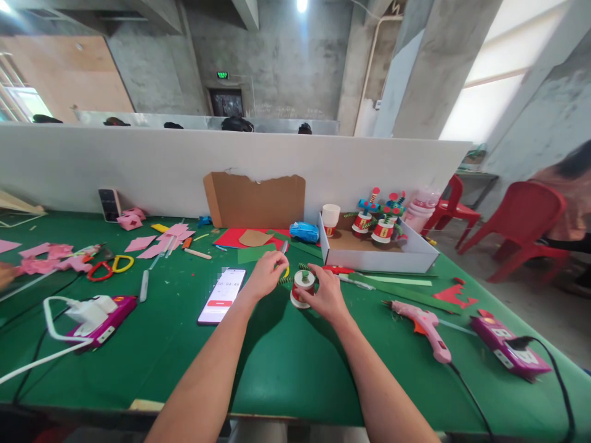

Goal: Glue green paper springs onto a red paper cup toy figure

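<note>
A small upturned paper cup (pixel 303 298) with a red band stands on the green table in front of me. My right hand (pixel 327 291) grips it from the right, thumb at the front and fingers behind. Dark green coiled strips (pixel 285 280) stick out from the cup's sides, and a bit of green sits on its top. Just left of the cup, my left hand (pixel 266 274) is closed in a pinch above the left coil. What lies between those fingertips is too small to make out. A yellow loop and a grey tip show behind this hand.
A white box (pixel 378 261) at the back right holds decorated cup figures (pixel 383 229) and a plain cup. A pink glue gun (pixel 427 326) and purple power strip (pixel 510 347) lie right. Left are a phone (pixel 221 296), scissors (pixel 100 271), pink paper scraps and another power strip (pixel 108 321).
</note>
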`<state>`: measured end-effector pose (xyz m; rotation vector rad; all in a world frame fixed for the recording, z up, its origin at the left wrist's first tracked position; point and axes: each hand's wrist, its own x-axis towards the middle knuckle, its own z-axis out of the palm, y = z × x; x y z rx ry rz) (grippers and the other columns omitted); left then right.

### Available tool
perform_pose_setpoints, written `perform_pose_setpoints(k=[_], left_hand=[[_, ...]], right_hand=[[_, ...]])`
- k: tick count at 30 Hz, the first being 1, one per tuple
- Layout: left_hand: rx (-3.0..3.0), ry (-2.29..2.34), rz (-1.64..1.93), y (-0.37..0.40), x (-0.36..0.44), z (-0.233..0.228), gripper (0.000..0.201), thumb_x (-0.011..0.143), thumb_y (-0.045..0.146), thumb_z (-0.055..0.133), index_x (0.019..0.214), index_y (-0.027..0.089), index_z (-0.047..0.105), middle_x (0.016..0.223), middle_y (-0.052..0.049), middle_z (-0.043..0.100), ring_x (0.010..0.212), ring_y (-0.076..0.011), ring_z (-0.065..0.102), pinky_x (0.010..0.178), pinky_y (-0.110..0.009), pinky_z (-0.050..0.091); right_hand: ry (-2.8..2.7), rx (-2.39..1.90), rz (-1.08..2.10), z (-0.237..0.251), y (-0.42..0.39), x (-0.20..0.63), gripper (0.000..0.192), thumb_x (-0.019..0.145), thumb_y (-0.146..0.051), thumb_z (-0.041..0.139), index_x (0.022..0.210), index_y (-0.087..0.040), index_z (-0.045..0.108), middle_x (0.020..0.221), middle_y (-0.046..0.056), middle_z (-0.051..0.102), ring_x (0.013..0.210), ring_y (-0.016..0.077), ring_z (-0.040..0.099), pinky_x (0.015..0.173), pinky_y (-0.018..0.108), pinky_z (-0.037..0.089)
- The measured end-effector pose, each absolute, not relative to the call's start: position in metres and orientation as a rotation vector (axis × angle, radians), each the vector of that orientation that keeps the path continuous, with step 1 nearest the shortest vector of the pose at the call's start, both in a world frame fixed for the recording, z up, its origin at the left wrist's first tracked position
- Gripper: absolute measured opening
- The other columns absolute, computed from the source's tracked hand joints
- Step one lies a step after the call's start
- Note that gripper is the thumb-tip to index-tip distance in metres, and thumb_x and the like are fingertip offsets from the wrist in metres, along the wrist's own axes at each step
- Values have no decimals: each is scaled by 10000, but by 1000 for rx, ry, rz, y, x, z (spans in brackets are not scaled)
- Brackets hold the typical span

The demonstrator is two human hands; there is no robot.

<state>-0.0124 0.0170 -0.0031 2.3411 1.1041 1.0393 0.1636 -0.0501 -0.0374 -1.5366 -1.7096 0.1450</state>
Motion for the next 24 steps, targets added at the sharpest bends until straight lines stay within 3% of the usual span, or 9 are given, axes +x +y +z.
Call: perform_pose_setpoints(k=[6,10,13,16,24], left_hand=[[2358,1321,1171,23,-18,-6,192,886,251,501,706,204,551,750,-26,634,797,-200,556,769,-347,440],[2210,1166,1084,18,-14,-5,119,819,337,626,845,223,602,909,-27,685,925,-205,604,849,-359,470],[2161,1027,943,11,-7,-7,472,701,339,748,1123,240,561,1152,-63,657,1107,-233,588,945,-386,448],[2262,1065,826,5,2,-11,700,609,338,813,1229,247,501,1199,-87,646,1181,-291,549,996,-456,395],[2350,1173,698,-4,16,-14,681,620,288,774,1234,255,480,1091,-54,687,1175,-325,535,999,-501,348]], right_hand=[[-1707,-1493,217,-30,-53,171,618,678,-423,745,1232,-203,582,1079,112,693,1022,320,611,915,507,439],[-1564,-1331,221,-26,-53,185,476,811,-466,611,1227,-237,583,1112,95,680,1016,269,622,911,450,472],[-1399,-1294,168,-24,-53,192,359,879,-451,512,1144,-231,611,1088,93,674,986,247,629,898,429,484],[-1294,-1303,92,-22,-54,195,323,898,-446,473,1066,-213,622,1025,93,682,936,239,633,885,421,482],[-1194,-1297,68,-21,-55,196,318,909,-426,426,1022,-198,618,996,95,686,949,246,625,877,411,460]])
